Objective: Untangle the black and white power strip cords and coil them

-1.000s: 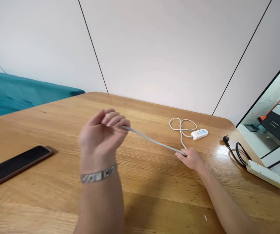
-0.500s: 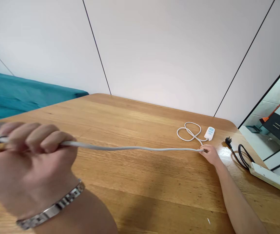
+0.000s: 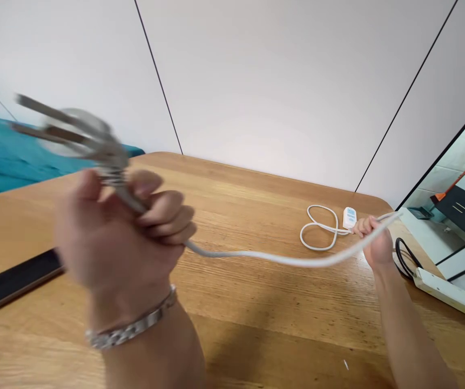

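Observation:
My left hand (image 3: 122,237), with a metal bracelet on its wrist, is raised near the camera and closed round the white cable (image 3: 264,256) just below its plug (image 3: 68,131). The plug's metal prongs stick out up and to the left, blurred by motion. The cable sags across above the wooden table (image 3: 256,302) to my right hand (image 3: 375,242), which is lifted and closed round it farther along. Beyond that hand the cable loops on the table to a small white power strip (image 3: 349,217).
A black flat bar (image 3: 9,282) lies at the table's left edge. A second white power strip (image 3: 446,293) with a black cord (image 3: 402,254) lies at the right edge. A teal cloth (image 3: 17,162) is at the left, behind the table. White wall panels stand behind.
My left hand has swung up and right with the plug end, its prongs now showing. My right hand has lifted off the table, raising the cable, which now sags.

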`<state>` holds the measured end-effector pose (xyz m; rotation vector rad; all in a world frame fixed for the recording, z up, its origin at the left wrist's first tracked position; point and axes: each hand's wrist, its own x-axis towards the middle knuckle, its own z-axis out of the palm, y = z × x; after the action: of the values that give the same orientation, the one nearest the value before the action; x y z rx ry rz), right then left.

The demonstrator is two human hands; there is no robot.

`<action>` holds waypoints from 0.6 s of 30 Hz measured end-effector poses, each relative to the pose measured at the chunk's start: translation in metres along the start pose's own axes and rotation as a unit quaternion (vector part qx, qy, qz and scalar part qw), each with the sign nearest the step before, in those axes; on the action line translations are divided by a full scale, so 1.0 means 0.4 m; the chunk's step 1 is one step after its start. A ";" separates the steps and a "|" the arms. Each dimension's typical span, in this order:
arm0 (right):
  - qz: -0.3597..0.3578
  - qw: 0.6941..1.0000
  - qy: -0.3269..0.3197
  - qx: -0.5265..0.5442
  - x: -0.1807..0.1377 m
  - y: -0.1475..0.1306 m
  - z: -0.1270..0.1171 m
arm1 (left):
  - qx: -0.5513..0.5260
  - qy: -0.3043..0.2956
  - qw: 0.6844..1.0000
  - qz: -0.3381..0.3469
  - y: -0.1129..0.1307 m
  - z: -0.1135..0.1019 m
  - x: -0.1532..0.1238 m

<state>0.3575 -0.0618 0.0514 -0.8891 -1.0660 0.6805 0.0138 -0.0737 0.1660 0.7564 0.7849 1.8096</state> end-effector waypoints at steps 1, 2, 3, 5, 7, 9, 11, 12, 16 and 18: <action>0.004 0.999 -0.033 0.002 -0.009 -0.033 0.011 | 0.014 -0.029 0.999 -0.023 -0.016 0.021 0.001; 0.012 0.998 -0.067 -0.004 -0.020 -0.061 0.019 | 0.029 -0.054 0.997 -0.039 -0.037 0.038 0.004; 0.023 0.995 -0.100 -0.014 -0.030 -0.085 0.023 | 0.044 -0.072 0.995 -0.045 -0.060 0.051 0.008; 0.049 0.984 -0.167 -0.038 -0.047 -0.115 0.018 | 0.072 -0.096 0.992 -0.028 -0.114 0.066 0.019; 0.075 0.968 -0.232 -0.063 -0.056 -0.126 -0.003 | 0.096 -0.122 0.988 -0.016 -0.167 0.069 0.036; 0.087 0.953 -0.278 -0.081 -0.057 -0.127 -0.034 | 0.104 -0.123 0.987 -0.019 -0.212 0.063 0.061; 0.089 0.946 -0.295 -0.102 -0.052 -0.127 -0.061 | 0.096 -0.077 0.992 -0.025 -0.239 0.051 0.092; 0.091 0.944 -0.291 -0.124 -0.048 -0.128 -0.071 | 0.087 -0.040 0.995 -0.022 -0.245 0.043 0.107; 0.109 0.931 -0.227 -0.265 -0.035 -0.126 -0.063 | 0.034 0.148 0.988 0.037 -0.226 0.002 0.151; 0.112 0.932 -0.170 -0.299 -0.033 -0.108 -0.038 | 0.025 0.163 0.984 0.063 -0.207 -0.010 0.154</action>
<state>0.3693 -0.0980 0.0802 -1.4712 -1.5407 0.7257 0.0348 0.0087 0.1072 0.5580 1.0172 2.0658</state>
